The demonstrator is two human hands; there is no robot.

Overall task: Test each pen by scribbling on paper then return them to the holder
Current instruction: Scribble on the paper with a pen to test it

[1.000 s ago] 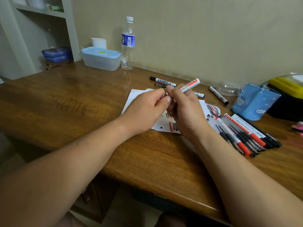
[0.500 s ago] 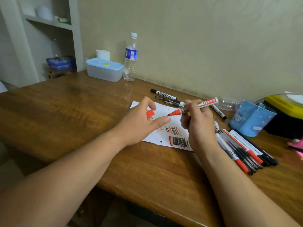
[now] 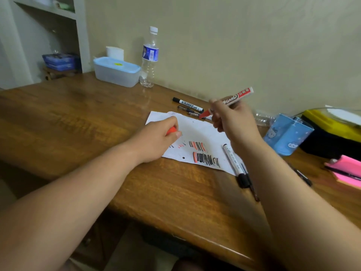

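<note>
Dim, even indoor light, soft shadows, wide-angle bending at edges, slight blur throughout.

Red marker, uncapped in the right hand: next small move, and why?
Probably bring the red marker down onto bare paper and scribble: the right hand holds it uncapped, tip above the sheet, while the left hand grips its red cap at the paper's edge.

The uncapped red marker (image 3: 232, 98) tilts tip-down in the right hand (image 3: 233, 123) above the scribbled white paper (image 3: 203, 133); the left hand (image 3: 154, 142) grips its red cap (image 3: 171, 131). The blue holder (image 3: 287, 135) stands nearby.
</note>
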